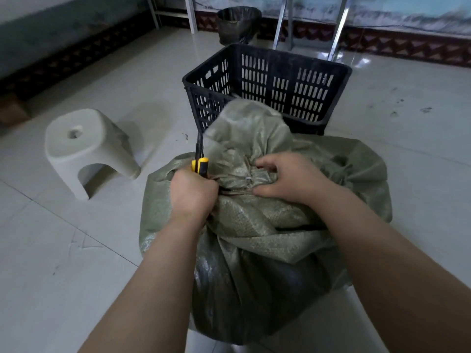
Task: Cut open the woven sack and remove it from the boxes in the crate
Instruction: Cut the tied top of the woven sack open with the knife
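Legible markings: none recorded. No text, label, brand, number or sign can be read on the woven sack (254,225), the black crate (267,80), the yellow-and-black cutter (200,165), the pale stool (84,149) or the dark bin (237,24).
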